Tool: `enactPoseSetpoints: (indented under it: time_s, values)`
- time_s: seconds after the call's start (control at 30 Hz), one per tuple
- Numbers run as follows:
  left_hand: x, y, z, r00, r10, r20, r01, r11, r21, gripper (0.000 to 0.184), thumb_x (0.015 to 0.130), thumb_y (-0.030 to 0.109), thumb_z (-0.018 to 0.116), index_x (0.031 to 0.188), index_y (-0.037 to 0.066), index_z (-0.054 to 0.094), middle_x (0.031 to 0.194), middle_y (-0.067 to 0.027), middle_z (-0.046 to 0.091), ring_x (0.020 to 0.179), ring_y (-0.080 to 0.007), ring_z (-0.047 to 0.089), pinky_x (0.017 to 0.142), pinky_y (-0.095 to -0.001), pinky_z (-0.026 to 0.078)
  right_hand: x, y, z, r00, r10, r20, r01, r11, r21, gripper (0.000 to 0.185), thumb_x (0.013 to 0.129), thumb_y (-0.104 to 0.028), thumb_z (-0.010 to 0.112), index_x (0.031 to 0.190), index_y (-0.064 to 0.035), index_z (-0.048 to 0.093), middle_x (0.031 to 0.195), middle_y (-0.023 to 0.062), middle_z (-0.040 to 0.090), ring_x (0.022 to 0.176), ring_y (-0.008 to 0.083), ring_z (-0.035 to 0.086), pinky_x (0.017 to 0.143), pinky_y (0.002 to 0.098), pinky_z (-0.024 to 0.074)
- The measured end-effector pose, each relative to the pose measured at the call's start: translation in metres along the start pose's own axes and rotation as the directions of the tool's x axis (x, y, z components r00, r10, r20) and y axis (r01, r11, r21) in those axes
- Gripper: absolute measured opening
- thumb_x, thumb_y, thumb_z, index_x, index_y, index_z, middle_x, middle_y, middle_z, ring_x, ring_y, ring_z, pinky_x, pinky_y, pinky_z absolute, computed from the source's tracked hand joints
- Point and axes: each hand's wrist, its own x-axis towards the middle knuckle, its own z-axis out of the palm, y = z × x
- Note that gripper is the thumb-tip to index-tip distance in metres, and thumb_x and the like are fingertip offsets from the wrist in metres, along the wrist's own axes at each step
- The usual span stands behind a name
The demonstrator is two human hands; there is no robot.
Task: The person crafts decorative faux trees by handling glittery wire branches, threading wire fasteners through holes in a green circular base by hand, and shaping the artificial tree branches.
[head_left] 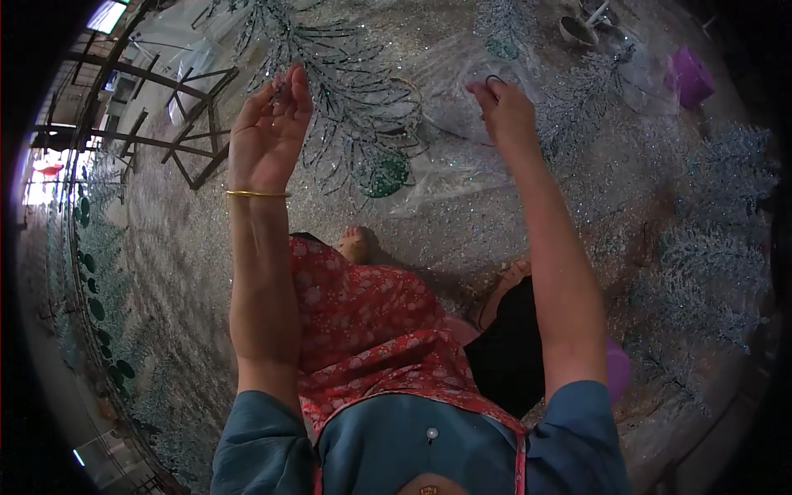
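Note:
My left hand (274, 128), with a gold bangle at the wrist, is raised palm up. Its fingers curl around what looks like a sprig of a frosted artificial tree (342, 103), which spreads over the floor beside it. At the base of that tree is a round green disc (384, 173). On the other side, my right hand (507, 111) is closed in a pinch, and a thin dark loop (495, 79), perhaps wire, shows at its fingers. Beneath it lies clear plastic sheeting (450, 165).
Another frosted tree (582, 103) lies right of my right hand, near a metal pan (577, 31) and a purple container (691, 77). Dark metal frames (194, 124) stand at the left. More frosted branches (709, 256) lie at the right. Glitter covers the floor.

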Motion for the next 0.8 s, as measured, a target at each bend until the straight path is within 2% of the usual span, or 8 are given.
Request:
enactPoseSetpoints:
  time_s: [0.1, 0.17, 0.3, 0.4, 0.47, 0.57, 0.73, 0.8]
  values:
    - [0.000, 0.003, -0.001, 1.000, 0.009, -0.005, -0.009, 1.000, -0.029, 0.017, 0.078, -0.004, 0.046, 0.092, -0.013, 0.046, 0.103, -0.0239, 0.050, 0.097, -0.0314, 0.050, 0.083, -0.0375, 0.045, 0.002, -0.011, -0.011, 0.978, 0.150, 0.147, -0.154, 0.988, 0.013, 0.027, 0.085, -0.027, 0.043, 0.089, -0.0054, 0.059, 0.068, 0.0113, 0.060, 0.056, 0.0178, 0.057, 0.053, 0.0301, 0.0437]
    - [0.000, 0.005, 0.001, 1.000, 0.010, 0.013, -0.010, 0.999, -0.035, 0.018, 0.077, -0.004, 0.047, 0.092, -0.013, 0.047, 0.101, -0.0238, 0.050, 0.097, -0.0315, 0.050, 0.083, -0.0372, 0.045, -0.002, -0.028, -0.021, 0.859, 0.379, 0.344, -0.487, 0.813, 0.321, 0.030, 0.086, -0.027, 0.042, 0.088, -0.0014, 0.058, 0.069, 0.0115, 0.061, 0.057, 0.0136, 0.056, 0.053, 0.0275, 0.0430]
    - [-0.003, 0.005, 0.007, 0.999, 0.044, -0.004, -0.044, 0.998, -0.054, 0.019, 0.076, -0.004, 0.047, 0.093, -0.014, 0.047, 0.098, -0.0232, 0.052, 0.095, -0.0315, 0.051, 0.082, -0.0356, 0.046, -0.008, -0.032, -0.020, 0.847, 0.373, 0.379, -0.503, 0.793, 0.342, 0.031, 0.087, -0.026, 0.040, 0.091, -0.0002, 0.057, 0.074, 0.0102, 0.061, 0.062, 0.0100, 0.056, 0.051, 0.0258, 0.0423]
    - [-0.006, 0.004, 0.009, 0.999, 0.012, 0.045, -0.010, 0.999, -0.040, 0.019, 0.076, -0.004, 0.048, 0.092, -0.014, 0.047, 0.098, -0.0232, 0.052, 0.092, -0.0311, 0.052, 0.079, -0.0324, 0.048, -0.023, -0.042, -0.018, 0.878, 0.223, 0.423, -0.450, 0.687, 0.570, 0.026, 0.087, -0.020, 0.041, 0.103, -0.0049, 0.054, 0.079, 0.0074, 0.061, 0.051, 0.0072, 0.048, 0.047, 0.0204, 0.0384]
    - [-0.009, -0.007, 0.019, 0.998, 0.060, 0.019, -0.060, 0.998, -0.014, 0.021, 0.076, -0.004, 0.049, 0.094, -0.014, 0.046, 0.099, -0.0227, 0.051, 0.090, -0.0308, 0.052, 0.074, -0.0284, 0.049, -0.042, -0.069, -0.015, 0.736, 0.174, 0.654, -0.670, 0.327, 0.667, 0.024, 0.085, -0.019, 0.045, 0.103, -0.0044, 0.053, 0.085, 0.0060, 0.060, 0.055, 0.0055, 0.047, 0.048, 0.0188, 0.0382]
    - [-0.013, -0.016, 0.028, 0.994, 0.111, 0.012, -0.111, 0.994, 0.004, 0.025, 0.076, -0.003, 0.049, 0.098, -0.013, 0.044, 0.101, -0.0218, 0.051, 0.088, -0.0309, 0.053, 0.068, -0.0254, 0.050, -0.065, -0.093, -0.003, 0.656, 0.066, 0.752, -0.755, 0.073, 0.652, 0.022, 0.085, -0.017, 0.047, 0.101, -0.0031, 0.054, 0.082, 0.0048, 0.060, 0.054, 0.0048, 0.046, 0.049, 0.0174, 0.0382]
    - [-0.021, -0.025, 0.046, 0.994, -0.012, 0.110, 0.015, 0.999, -0.032, 0.025, 0.076, -0.003, 0.049, 0.099, -0.012, 0.045, 0.102, -0.0216, 0.050, 0.090, -0.0303, 0.052, 0.063, -0.0218, 0.049, -0.080, -0.125, -0.017, 0.651, 0.029, 0.759, -0.738, 0.259, 0.623, 0.025, 0.086, -0.014, 0.044, 0.106, -0.0005, 0.050, 0.085, 0.0051, 0.061, 0.050, 0.0051, 0.046, 0.047, 0.0180, 0.0383]
    - [-0.030, -0.045, 0.066, 0.965, 0.230, -0.122, -0.227, 0.973, 0.039, 0.027, 0.077, -0.001, 0.049, 0.101, -0.012, 0.045, 0.105, -0.0212, 0.050, 0.090, -0.0288, 0.053, 0.049, -0.0167, 0.043, -0.086, -0.137, -0.024, 0.862, -0.048, 0.505, -0.454, 0.375, 0.809, 0.029, 0.086, -0.016, 0.044, 0.110, 0.0009, 0.046, 0.085, 0.0069, 0.060, 0.048, 0.0059, 0.047, 0.044, 0.0195, 0.0381]
